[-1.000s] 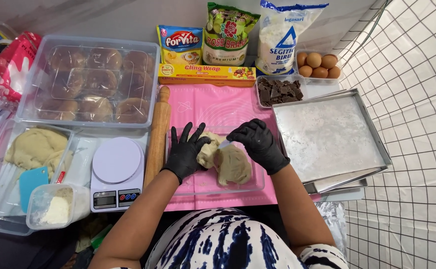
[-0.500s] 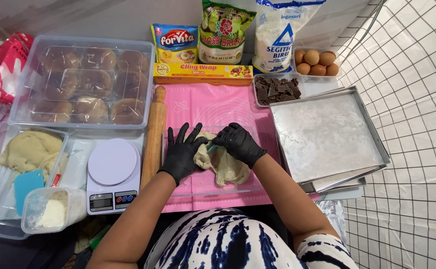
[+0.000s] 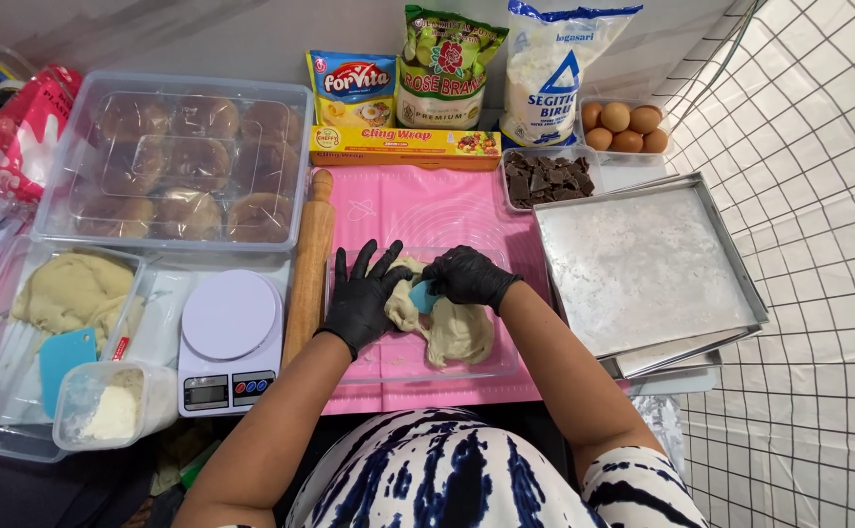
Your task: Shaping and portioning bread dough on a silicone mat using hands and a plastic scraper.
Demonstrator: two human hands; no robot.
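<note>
Two bare forearms reach forward from the near edge in the head view, both bent at the elbow and meeting over the middle of the worktop, each ending in a black glove.

Under them lies a pink mat (image 3: 427, 210) with a clear shallow tray (image 3: 388, 364) on it. A wooden rolling pin (image 3: 308, 264) lies just left of the tray, and a white kitchen scale (image 3: 227, 337) sits further left. At far left a lidded clear box of buns (image 3: 178, 161) stands above a tray with a second dough mass (image 3: 70, 291), a blue scraper (image 3: 64, 360) and a small tub of flour (image 3: 109, 409). To the right sits an empty metal baking pan (image 3: 642, 264); beyond it are chocolate pieces (image 3: 548, 178) and eggs (image 3: 623, 127), with bags and a long box along the far wall.

The left hand (image 3: 364, 298) is spread, fingers apart, pressing on the left part of the dough (image 3: 452, 332) in the clear tray. The right hand (image 3: 466, 276) is curled closed around a small blue cutter (image 3: 423, 296), whose edge meets the dough between the two hands.
</note>
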